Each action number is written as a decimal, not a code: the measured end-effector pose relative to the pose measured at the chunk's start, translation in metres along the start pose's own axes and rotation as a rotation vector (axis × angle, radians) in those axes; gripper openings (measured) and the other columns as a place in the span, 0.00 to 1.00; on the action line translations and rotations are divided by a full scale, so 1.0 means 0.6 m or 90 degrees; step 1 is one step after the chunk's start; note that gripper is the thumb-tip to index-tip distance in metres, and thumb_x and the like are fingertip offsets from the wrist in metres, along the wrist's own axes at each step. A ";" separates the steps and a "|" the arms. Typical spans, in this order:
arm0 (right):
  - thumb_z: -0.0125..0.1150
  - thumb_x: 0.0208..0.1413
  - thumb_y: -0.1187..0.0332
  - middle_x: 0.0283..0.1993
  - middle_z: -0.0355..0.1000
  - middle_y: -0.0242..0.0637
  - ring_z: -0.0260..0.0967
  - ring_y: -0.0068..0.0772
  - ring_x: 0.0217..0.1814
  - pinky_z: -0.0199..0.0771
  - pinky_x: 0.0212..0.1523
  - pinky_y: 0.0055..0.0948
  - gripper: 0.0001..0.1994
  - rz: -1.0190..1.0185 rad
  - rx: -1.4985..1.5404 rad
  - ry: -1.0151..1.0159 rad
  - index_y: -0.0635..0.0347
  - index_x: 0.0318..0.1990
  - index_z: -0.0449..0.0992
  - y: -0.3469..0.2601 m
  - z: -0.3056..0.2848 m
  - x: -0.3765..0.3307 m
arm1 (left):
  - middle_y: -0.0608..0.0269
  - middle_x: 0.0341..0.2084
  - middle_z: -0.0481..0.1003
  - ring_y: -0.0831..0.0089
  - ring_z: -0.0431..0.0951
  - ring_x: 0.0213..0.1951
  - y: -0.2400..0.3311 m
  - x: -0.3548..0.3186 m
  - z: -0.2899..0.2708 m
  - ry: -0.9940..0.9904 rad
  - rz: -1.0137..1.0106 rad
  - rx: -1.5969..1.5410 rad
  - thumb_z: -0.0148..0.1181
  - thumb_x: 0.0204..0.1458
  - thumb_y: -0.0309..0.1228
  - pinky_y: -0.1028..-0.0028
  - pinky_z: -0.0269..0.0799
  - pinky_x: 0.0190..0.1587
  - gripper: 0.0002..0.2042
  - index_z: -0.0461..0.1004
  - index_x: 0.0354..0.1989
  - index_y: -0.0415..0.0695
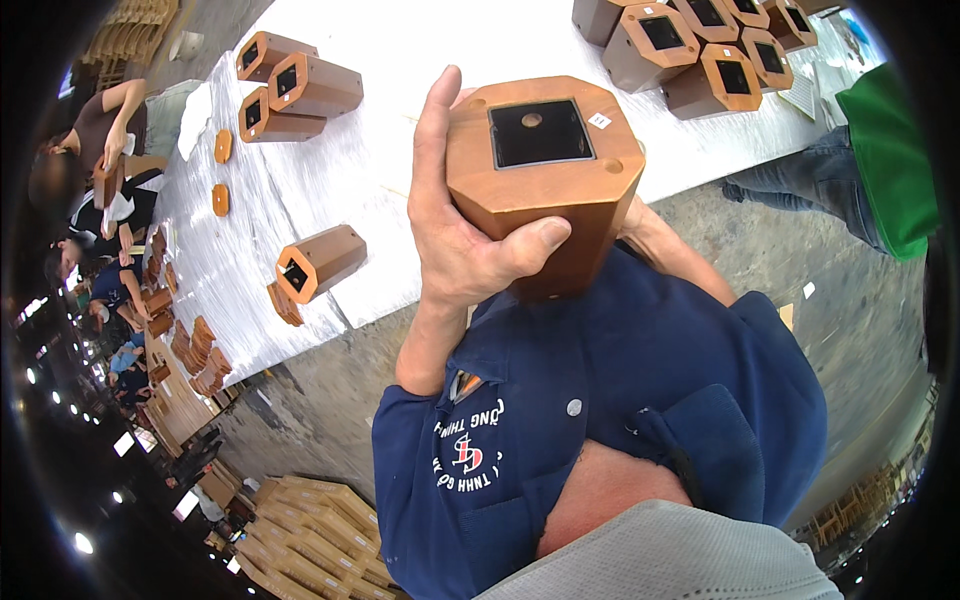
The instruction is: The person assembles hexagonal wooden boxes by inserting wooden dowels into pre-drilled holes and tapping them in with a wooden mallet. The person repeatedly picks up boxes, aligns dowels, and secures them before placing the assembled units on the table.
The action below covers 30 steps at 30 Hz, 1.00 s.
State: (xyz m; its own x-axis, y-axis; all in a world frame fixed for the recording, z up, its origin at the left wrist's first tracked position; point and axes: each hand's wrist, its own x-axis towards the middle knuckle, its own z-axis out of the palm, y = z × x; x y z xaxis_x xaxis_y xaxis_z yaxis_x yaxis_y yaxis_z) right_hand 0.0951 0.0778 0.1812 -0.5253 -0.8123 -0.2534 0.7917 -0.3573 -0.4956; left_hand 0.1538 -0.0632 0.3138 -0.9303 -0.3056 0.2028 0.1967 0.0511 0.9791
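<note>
- Left hand [455, 215] wrapped around an octagonal wooden block [545, 175], thumb across the near face, fingers up the left side. Firm grip.
- Block held up close to the camera, above the tabletop [420, 60] edge, end face toward the lens: black square recess with a round hole in it, small white sticker at one corner.
- Right hand mostly hidden behind the block; only the forearm [670, 250] shows, coming in from the right. Can't tell its grip.
- Tabletop is white-covered. Similar hollow octagonal pieces on it: a group of three [290, 90] upper left, one lying alone [320, 265] near the edge, a cluster [700, 45] upper right.
- Small flat wooden octagon caps [222, 172] lie left of the group of three.
- Other people work along the far left; one in a green top [885, 150] stands at the right.
</note>
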 end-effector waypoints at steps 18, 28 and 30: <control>0.59 0.53 0.40 0.68 0.54 0.46 0.53 0.38 0.69 0.57 0.67 0.37 0.49 -0.305 -0.448 0.006 0.66 0.70 0.44 -0.063 0.038 -0.076 | 0.47 0.56 0.62 0.58 0.68 0.57 0.015 0.033 0.023 -0.024 0.059 0.056 0.70 0.38 0.41 0.65 0.68 0.58 0.52 0.46 0.70 0.34; 0.81 0.33 0.62 0.66 0.54 0.42 0.50 0.35 0.70 0.52 0.69 0.38 0.58 -0.361 -0.361 0.006 0.61 0.70 0.42 -0.049 0.072 -0.094 | 0.47 0.55 0.63 0.60 0.68 0.57 0.034 0.037 0.028 -0.204 0.112 0.096 0.74 0.32 0.33 0.66 0.68 0.57 0.51 0.51 0.68 0.33; 0.81 0.33 0.63 0.65 0.55 0.42 0.49 0.35 0.70 0.51 0.69 0.37 0.59 -0.338 -0.337 0.009 0.62 0.70 0.42 -0.037 0.073 -0.100 | 0.47 0.57 0.63 0.60 0.69 0.57 0.025 0.038 0.012 -0.255 0.164 0.180 0.75 0.33 0.34 0.66 0.67 0.58 0.51 0.51 0.68 0.34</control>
State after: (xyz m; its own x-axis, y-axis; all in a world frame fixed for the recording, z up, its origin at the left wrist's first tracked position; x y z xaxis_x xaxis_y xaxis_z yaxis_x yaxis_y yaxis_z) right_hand 0.1226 0.1143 0.2438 -0.8021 -0.5845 0.1224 0.1757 -0.4269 -0.8871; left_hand 0.1334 -0.0628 0.3329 -0.9190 0.1340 0.3707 0.3939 0.3471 0.8511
